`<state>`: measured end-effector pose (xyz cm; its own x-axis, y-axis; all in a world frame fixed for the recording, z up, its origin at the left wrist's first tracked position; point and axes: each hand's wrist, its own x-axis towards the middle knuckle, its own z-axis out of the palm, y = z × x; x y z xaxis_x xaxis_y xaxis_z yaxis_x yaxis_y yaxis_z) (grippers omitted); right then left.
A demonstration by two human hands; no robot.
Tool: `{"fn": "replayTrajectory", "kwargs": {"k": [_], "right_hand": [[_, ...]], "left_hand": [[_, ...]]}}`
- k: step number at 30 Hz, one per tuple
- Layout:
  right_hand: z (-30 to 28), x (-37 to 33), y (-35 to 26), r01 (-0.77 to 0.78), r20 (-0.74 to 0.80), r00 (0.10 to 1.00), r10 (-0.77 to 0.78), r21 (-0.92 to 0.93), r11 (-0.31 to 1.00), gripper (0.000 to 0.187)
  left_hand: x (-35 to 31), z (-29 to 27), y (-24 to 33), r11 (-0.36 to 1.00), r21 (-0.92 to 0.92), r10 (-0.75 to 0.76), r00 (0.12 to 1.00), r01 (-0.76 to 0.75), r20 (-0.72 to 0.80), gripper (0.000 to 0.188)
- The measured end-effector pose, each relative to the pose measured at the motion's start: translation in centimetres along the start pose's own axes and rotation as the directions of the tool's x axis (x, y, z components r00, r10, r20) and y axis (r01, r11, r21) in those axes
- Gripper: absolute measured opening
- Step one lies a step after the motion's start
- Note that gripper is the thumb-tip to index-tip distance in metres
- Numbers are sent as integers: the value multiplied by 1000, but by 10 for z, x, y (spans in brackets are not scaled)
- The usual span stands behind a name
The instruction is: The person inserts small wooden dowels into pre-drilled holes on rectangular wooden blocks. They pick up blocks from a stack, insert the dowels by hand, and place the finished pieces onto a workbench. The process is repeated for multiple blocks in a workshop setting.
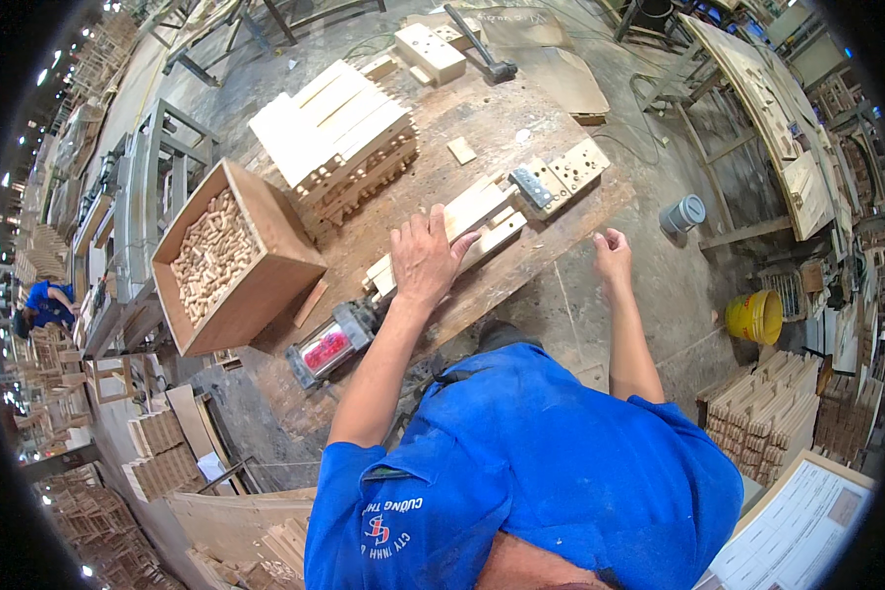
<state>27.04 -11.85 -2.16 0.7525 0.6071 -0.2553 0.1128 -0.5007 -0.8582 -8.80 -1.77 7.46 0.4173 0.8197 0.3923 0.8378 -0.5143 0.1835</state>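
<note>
At the left of the work, a tilted wooden box [256,290] holds many short dowels [211,264]. Just beside it lies a windowed container [332,346] with red contents, and beyond the box sits a stack of pale drilled boards [334,123]. The left hand [428,258] rests palm down over pale wooden bars [480,204], fingers spread and thumb reaching out, not wrapped around anything. The bars run slantwise toward a drilled block [578,167] with a grey plate at its near end; whether they touch it I cannot tell. Well apart, above the floor, the right hand [615,258] is loosely curled; I cannot tell whether it holds something small. The step in hand seems to be steadying or lining up the bars; as I judge it, the next move calls for keeping them flat and square to the block.

The tabletop [506,118] is brown, scuffed wood, carrying a loose wood chip [461,150] and, at its far edge, a hammer [501,72]. In the room, from left, come a co-worker [51,303] in blue, a metal frame [152,197], a grey can [682,213], a yellow bucket [754,317] and stacked slats [762,403].
</note>
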Motion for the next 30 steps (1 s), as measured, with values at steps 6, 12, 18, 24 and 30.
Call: {"fn": "replayTrajectory", "kwargs": {"k": [6, 12, 18, 24, 30], "right_hand": [[11, 72, 20, -297, -127, 942, 312, 126, 947, 71], [55, 104, 14, -384, -214, 876, 431, 231, 894, 85], [89, 99, -20, -386, -330, 822, 464, 275, 881, 75], [89, 88, -33, -367, -428, 820, 381, 119, 923, 73], [93, 89, -37, -376, -500, 795, 344, 40, 926, 74]], "left_hand": [[16, 58, 20, 998, 27, -60, 997, 59, 47, 75], [8, 86, 21, 994, 14, -114, 984, 113, 139, 73], [7, 94, 26, 992, -50, -103, 976, 115, 193, 68], [5, 92, 35, 993, -13, -113, 967, 119, 230, 88], [10, 93, 34, 1000, -17, 7, 964, -2, 265, 105]]}}
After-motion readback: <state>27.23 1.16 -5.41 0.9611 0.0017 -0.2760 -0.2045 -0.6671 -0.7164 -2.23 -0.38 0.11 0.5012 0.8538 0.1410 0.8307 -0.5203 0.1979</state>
